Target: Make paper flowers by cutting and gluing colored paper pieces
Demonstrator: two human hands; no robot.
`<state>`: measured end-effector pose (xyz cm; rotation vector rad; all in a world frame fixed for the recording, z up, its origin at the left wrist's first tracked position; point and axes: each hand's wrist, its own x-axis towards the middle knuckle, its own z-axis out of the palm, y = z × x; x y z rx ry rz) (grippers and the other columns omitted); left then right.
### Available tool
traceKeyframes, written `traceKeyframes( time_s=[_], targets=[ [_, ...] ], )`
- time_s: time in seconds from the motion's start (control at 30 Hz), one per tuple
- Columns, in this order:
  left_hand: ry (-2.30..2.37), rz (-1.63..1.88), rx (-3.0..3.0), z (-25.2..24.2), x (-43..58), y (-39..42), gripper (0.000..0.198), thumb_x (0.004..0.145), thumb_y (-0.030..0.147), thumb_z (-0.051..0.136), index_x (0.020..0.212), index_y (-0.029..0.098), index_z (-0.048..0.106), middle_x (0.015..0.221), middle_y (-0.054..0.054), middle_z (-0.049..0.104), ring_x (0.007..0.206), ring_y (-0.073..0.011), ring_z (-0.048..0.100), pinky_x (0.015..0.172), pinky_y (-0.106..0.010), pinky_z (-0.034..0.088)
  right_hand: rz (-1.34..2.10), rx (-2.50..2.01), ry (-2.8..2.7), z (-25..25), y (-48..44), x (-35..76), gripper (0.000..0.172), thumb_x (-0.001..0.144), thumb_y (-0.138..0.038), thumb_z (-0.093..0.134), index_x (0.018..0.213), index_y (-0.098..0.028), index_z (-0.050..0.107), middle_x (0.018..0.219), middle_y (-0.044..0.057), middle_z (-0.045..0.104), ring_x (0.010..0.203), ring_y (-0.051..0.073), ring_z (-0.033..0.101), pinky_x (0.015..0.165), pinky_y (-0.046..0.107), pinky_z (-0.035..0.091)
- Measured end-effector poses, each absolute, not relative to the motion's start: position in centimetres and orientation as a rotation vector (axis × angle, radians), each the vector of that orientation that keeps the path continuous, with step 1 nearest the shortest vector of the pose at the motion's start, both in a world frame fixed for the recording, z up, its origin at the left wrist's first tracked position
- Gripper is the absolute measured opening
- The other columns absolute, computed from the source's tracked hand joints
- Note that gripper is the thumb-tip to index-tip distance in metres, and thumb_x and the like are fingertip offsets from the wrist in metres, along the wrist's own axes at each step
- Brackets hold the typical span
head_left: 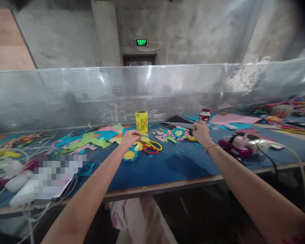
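My left hand (130,139) is closed, fingertips pressed together, left of the scissors (156,147) with red and yellow handles. What it pinches, if anything, is too small to make out. Just behind it stands a yellow roll (141,122) with a printed label. My right hand (201,131) is closed over the blue table, in front of a dark red bottle (204,116) and beside some thin pale sticks (176,124). Its contents are hidden. Between the hands lie paper flowers (179,132) in blue, pink and yellow. A blue and yellow flower (129,155) lies below my left hand.
Coloured paper scraps (91,140) spread to the left. A power strip (235,148) with plugs and cables sits at the right, beside pink paper (234,119). A partly blurred pale object (51,179) lies front left. A perforated metal screen (91,98) runs behind the table.
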<state>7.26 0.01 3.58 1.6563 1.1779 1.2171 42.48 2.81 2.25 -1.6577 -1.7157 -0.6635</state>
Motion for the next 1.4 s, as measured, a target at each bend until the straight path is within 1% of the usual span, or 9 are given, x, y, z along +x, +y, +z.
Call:
traceKeyframes(
  time_s=[0.13, 0.3, 0.53, 0.8, 0.9, 0.97, 1.07, 1.23, 1.4],
  targets=[
    [1.223, 1.282, 1.695, 2.9, 3.8, 0.6, 0.012, 0.065, 0.017, 0.063, 0.075, 0.011, 0.063, 0.069, -0.005, 0.064, 0.065, -0.0127, 0.061, 0.069, -0.028, 0.051, -0.219, -1.416, -1.628, 4.4, 4.5, 35.2, 0.036, 0.068, -0.043, 0.051, 0.045, -0.019, 0.037, 0.059, 0.005, 0.05, 0.061, 0.015, 0.045, 0.057, 0.027, 0.036],
    [1.232, 1.341, 1.616, 1.2, 1.6, 1.1, 0.018, 0.063, 0.021, 0.065, 0.078, 0.012, 0.065, 0.069, -0.004, 0.066, 0.069, -0.0147, 0.063, 0.072, -0.029, 0.051, 0.173, -1.317, -1.591, 4.7, 4.4, 25.4, 0.039, 0.056, -0.05, 0.062, 0.045, -0.018, 0.043, 0.053, 0.001, 0.049, 0.05, 0.011, 0.043, 0.05, 0.025, 0.034],
    [1.233, 1.41, 1.695, 0.7, 0.7, 0.8, 0.015, 0.064, 0.018, 0.063, 0.077, 0.014, 0.068, 0.075, -0.005, 0.068, 0.073, -0.0155, 0.063, 0.072, -0.027, 0.05, 0.365, -1.307, -1.712, 1.1, 4.4, 20.3, 0.038, 0.051, -0.048, 0.066, 0.046, -0.018, 0.042, 0.051, -0.002, 0.047, 0.049, 0.009, 0.04, 0.046, 0.022, 0.029],
    [1.295, 1.407, 1.88, 0.8, 1.1, 0.3, 0.011, 0.067, 0.018, 0.062, 0.075, 0.016, 0.069, 0.082, -0.006, 0.068, 0.081, -0.0165, 0.062, 0.077, -0.027, 0.048, 0.525, -1.224, -1.774, -0.2, 3.4, 21.1, 0.056, 0.053, -0.055, 0.064, 0.045, -0.02, 0.021, 0.044, -0.007, 0.026, 0.044, 0.006, 0.026, 0.042, 0.022, 0.022],
    [1.265, 1.354, 1.924, 0.8, 1.1, 0.1, 0.011, 0.067, 0.018, 0.062, 0.076, 0.016, 0.069, 0.083, -0.005, 0.068, 0.079, -0.0157, 0.062, 0.076, -0.026, 0.048, 0.865, -1.109, -1.601, -0.3, 3.2, 20.7, 0.046, 0.06, -0.056, 0.06, 0.049, -0.019, 0.033, 0.048, -0.005, 0.038, 0.046, 0.007, 0.038, 0.045, 0.022, 0.031],
    [1.262, 1.307, 1.943, 1.0, 1.3, -0.2, 0.011, 0.067, 0.017, 0.061, 0.075, 0.016, 0.069, 0.082, -0.005, 0.068, 0.077, -0.0152, 0.062, 0.073, -0.025, 0.048, 1.071, -0.997, -1.52, -0.3, 3.0, 20.3, 0.038, 0.064, -0.053, 0.057, 0.059, -0.017, 0.047, 0.059, -0.001, 0.052, 0.055, 0.009, 0.049, 0.051, 0.023, 0.039],
    [1.28, 1.223, 1.981, 1.3, 1.6, -0.7, 0.012, 0.067, 0.015, 0.061, 0.076, 0.016, 0.069, 0.082, -0.005, 0.068, 0.076, -0.0149, 0.061, 0.071, -0.024, 0.048, 1.206, -0.867, -1.568, -0.2, 2.7, 20.0, 0.032, 0.062, -0.045, 0.063, 0.075, -0.016, 0.058, 0.073, 0.002, 0.059, 0.066, 0.011, 0.055, 0.061, 0.025, 0.044],
    [1.237, 1.156, 2.065, 1.4, 2.1, -1.0, 0.015, 0.068, 0.013, 0.058, 0.077, 0.017, 0.069, 0.085, -0.004, 0.068, 0.079, -0.0147, 0.061, 0.073, -0.023, 0.047, 1.16, -0.787, -1.689, -0.2, 2.4, 19.6, 0.031, 0.055, -0.032, 0.071, 0.079, -0.015, 0.059, 0.075, 0.001, 0.061, 0.07, 0.011, 0.057, 0.072, 0.027, 0.045],
    [1.252, 1.143, 2.111, 1.6, 2.2, -1.3, 0.022, 0.068, 0.008, 0.05, 0.078, 0.016, 0.069, 0.085, -0.004, 0.068, 0.079, -0.0148, 0.061, 0.072, -0.023, 0.047, 1.126, -0.809, -1.688, -0.3, 2.6, 19.2, 0.029, 0.053, -0.028, 0.071, 0.076, -0.016, 0.056, 0.073, 0.001, 0.062, 0.07, 0.011, 0.057, 0.071, 0.028, 0.046]
  ],
)
